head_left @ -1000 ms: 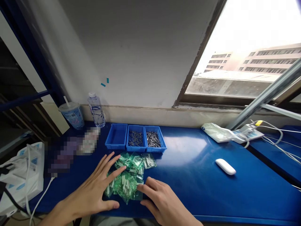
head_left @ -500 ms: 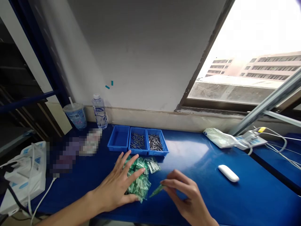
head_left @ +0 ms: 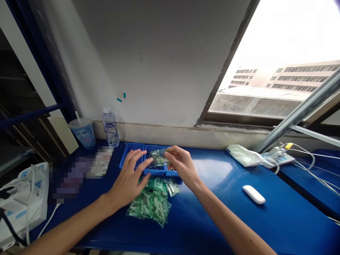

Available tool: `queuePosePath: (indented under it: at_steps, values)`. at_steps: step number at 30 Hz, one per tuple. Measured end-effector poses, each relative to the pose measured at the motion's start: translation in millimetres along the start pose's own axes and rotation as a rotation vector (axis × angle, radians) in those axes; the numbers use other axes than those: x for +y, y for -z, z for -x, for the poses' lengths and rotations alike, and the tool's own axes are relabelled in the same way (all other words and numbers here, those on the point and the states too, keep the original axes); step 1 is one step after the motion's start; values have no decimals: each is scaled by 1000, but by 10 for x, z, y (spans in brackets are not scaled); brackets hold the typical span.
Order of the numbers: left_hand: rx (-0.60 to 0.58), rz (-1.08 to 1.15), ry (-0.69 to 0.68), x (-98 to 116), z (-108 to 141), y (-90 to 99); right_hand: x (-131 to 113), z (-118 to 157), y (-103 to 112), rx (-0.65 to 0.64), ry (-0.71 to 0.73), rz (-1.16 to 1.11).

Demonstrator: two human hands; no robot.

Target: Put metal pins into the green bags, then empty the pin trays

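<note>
A small clear plastic bag (head_left: 159, 158) with a greenish tint is pinched between the thumb and fingers of my right hand (head_left: 181, 163), above the blue bins. My left hand (head_left: 130, 176) hovers just left of it, fingers spread, holding nothing. Below both hands lies a pile of green-tinted plastic bags (head_left: 150, 203) with slim pale pieces inside. Next to the pile's upper right is a small clear bag (head_left: 172, 187). The left blue bin (head_left: 129, 146) is partly behind my left hand. The middle bin (head_left: 154, 146) holds dark metal pieces, mostly covered by the bag and hands.
On the blue table (head_left: 212, 212), a white oval case (head_left: 254, 194) lies to the right. Farther back are a plastic packet (head_left: 241, 155) and cables. A water bottle (head_left: 111, 128) and a lidded cup (head_left: 84, 134) stand at the back left, with a white power strip (head_left: 32, 198) nearer.
My right hand has carried the small bag up and left from beside the pile to over the bins. My left hand has lifted off the pile and shifted left and up.
</note>
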State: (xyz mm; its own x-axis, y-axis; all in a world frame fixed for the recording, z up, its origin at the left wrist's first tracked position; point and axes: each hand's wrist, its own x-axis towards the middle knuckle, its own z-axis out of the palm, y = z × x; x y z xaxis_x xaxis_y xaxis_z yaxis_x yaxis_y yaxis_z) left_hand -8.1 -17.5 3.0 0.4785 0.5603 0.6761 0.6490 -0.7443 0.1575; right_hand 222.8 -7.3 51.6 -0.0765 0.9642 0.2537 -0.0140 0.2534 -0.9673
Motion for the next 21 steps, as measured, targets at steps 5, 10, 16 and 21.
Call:
queuePosePath:
  at_steps: [5, 10, 16, 21]
  values:
    - [187, -81, -149, -342, -410, -37, 137, -88, -166, 23, -60, -160]
    - [295, -15, -271, -382, -347, -132, 363, 63, -102, -15, 200, 137]
    - [215, 157, -191, -277, -226, -116, 554, 165, -47, -101, 831, 755]
    - [172, 251, -144, -213, -201, -119, 594, 146, -125, -3, 838, 746]
